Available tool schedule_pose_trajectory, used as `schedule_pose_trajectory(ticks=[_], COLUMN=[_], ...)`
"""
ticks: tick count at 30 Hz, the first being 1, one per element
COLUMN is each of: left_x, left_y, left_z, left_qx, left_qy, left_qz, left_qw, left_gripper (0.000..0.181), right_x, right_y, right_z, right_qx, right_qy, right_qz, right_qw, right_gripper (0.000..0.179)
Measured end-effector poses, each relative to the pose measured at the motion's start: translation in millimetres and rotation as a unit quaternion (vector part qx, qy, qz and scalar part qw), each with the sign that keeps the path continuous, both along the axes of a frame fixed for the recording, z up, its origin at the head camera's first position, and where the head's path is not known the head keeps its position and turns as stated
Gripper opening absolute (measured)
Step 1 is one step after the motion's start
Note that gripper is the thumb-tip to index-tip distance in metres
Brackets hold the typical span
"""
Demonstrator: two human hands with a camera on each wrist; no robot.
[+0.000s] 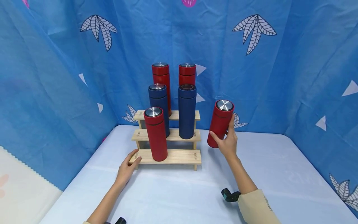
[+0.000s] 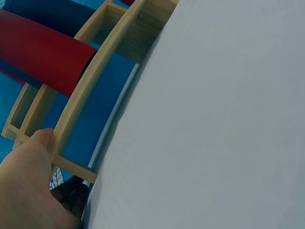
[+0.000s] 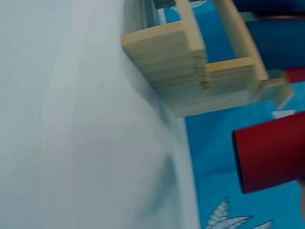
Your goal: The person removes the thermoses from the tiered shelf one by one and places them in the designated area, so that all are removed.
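Note:
My right hand (image 1: 229,143) grips a red thermos bottle (image 1: 219,124) by its side, holding it tilted and raised above the table, right of a three-step wooden shelf (image 1: 179,156). In the right wrist view the dark base of that red bottle (image 3: 271,152) shows apart from the shelf. My left hand (image 1: 126,169) grips the left end of the lowest step, thumb on the near side. Another red bottle (image 1: 156,135) stands on that step. Two blue bottles (image 1: 187,113) (image 1: 158,96) are on the middle step, and two red ones (image 1: 187,74) (image 1: 161,73) on the top.
A white cloth covers the table (image 1: 173,196). Blue curtains (image 1: 218,40) with leaf prints hang behind the shelf and along both sides. Black wrist devices (image 1: 230,195) show near both forearms.

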State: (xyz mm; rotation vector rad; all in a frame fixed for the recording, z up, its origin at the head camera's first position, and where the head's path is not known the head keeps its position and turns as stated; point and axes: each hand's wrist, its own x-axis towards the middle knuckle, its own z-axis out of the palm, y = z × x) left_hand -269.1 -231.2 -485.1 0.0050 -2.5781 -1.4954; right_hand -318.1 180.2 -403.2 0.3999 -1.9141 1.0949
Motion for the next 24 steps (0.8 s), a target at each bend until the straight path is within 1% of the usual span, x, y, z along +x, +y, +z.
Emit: schedule_pose_trajectory(ticks=[4,9,15,21,24], left_x=[-0.5,-0.2,-0.9,0.3,0.3], left_y=[-0.4,-1.1,-0.8,-1.1,-1.0], left_z=[-0.7,0.4,2.4,1.4,1.2], left_qx=[-0.004,-0.008,-0.01,-0.008,-0.008], left_qy=[0.002,0.005,0.005,0.003,0.002], left_qz=[-0.002,0.002,0.0,0.001,0.002], left_qw=[1.0,1.0,0.9999,1.0,1.0], left_gripper=[0.058,0.058,0.057,0.058,0.058], right_x=[-15.6,-26.7,-31.5,-34.8,-35.3], right_y=[-2.9,-4.5,-4.2,-1.9,-1.2], right_z=[-14.0,-24.8,-32.1,-46.7,-49.7], right_qx=[-0.016,-0.016,-0.014,-0.015,-0.015], right_qy=[-0.023,-0.045,-0.054,-0.057,-0.059], right_qz=[-0.024,-0.038,-0.053,-0.052,-0.051], right_qw=[0.9993,0.9981,0.997,0.9969,0.9968], right_gripper=[0.105,0.104,0.102,0.103,0.103])
